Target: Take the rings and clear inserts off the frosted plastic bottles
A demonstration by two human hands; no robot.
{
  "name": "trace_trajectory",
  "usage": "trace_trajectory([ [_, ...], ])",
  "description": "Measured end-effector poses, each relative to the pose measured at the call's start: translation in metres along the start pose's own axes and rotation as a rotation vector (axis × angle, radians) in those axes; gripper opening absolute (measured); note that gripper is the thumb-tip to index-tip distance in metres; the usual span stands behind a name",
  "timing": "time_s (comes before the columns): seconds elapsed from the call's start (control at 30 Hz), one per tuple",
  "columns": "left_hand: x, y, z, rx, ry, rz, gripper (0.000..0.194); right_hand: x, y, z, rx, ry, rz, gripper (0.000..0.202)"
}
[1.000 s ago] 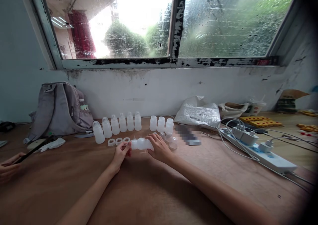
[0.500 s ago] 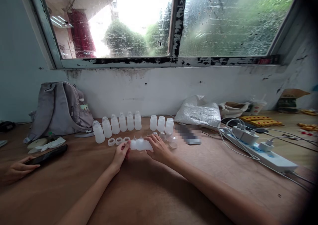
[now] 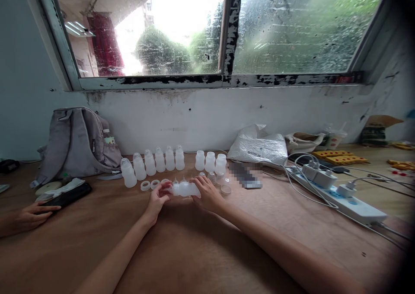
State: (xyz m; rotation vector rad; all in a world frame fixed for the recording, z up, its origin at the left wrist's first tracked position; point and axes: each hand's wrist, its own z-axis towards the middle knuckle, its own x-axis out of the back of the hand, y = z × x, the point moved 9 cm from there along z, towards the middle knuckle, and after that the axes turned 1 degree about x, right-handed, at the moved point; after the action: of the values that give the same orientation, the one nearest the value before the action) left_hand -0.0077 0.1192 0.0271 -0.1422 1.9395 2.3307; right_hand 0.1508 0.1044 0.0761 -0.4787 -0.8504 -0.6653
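I saw bare brown wooden tabletop (image 3: 194, 250) nearside; a row of translucent white plastic bottles (image 3: 152, 162) blocked the far side.

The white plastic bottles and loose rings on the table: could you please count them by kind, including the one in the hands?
Bottles standing in the left row: 6
Bottles standing in the right group: 3
Bottle held sideways by the left hand and right hand: 1
Loose rings clearly visible on the table: 2, a possible third is partly hidden by the left hand
Total: 12
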Motion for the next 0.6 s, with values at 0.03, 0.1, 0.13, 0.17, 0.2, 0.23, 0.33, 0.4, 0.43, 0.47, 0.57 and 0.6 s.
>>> trace_trajectory([
  [0.03, 0.001, -0.001, 0.000, -0.006, 0.011, -0.015, 0.040, 0.000, -0.001, 0.000, 0.003, -0.003, -0.003, 0.041],
  [0.1, 0.005, -0.003, 0.001, 0.006, 0.044, -0.039, 0.037, -0.001, -0.003, -0.001, 0.008, -0.009, -0.011, 0.041],
  [0.13, 0.007, -0.005, 0.001, 0.025, 0.066, -0.039, 0.034, -0.001, -0.004, -0.001, 0.009, -0.010, -0.014, 0.042],
  [0.17, 0.008, -0.008, 0.001, 0.052, 0.087, -0.031, 0.033, -0.001, -0.004, -0.001, 0.009, -0.011, -0.018, 0.042],
  [0.2, 0.010, -0.010, 0.000, 0.087, 0.100, -0.018, 0.034, -0.001, -0.004, -0.001, 0.007, -0.010, -0.020, 0.043],
  [0.23, 0.010, -0.013, 0.000, 0.124, 0.103, -0.004, 0.035, 0.000, -0.004, -0.001, 0.003, -0.007, -0.022, 0.043],
  [0.33, 0.006, -0.017, -0.001, 0.201, 0.064, 0.022, 0.038, 0.000, -0.005, -0.001, 0.005, -0.008, -0.024, 0.043],
  [0.4, 0.004, -0.013, -0.001, 0.160, 0.031, 0.022, 0.033, 0.000, -0.005, -0.001, 0.005, -0.013, -0.022, 0.041],
  [0.43, 0.003, -0.008, -0.001, 0.111, 0.022, 0.022, 0.030, -0.001, -0.005, -0.001, 0.002, -0.017, -0.019, 0.041],
  [0.47, 0.003, -0.003, 0.000, 0.055, 0.017, 0.019, 0.027, -0.001, -0.004, -0.001, -0.004, -0.019, -0.016, 0.040],
  [0.57, 0.006, 0.004, 0.001, -0.041, 0.052, -0.006, 0.028, -0.004, -0.004, -0.002, -0.017, -0.033, -0.015, 0.038],
  [0.6, 0.009, 0.002, 0.001, -0.030, 0.075, -0.012, 0.029, -0.004, -0.004, -0.002, -0.019, -0.038, -0.019, 0.037],
])
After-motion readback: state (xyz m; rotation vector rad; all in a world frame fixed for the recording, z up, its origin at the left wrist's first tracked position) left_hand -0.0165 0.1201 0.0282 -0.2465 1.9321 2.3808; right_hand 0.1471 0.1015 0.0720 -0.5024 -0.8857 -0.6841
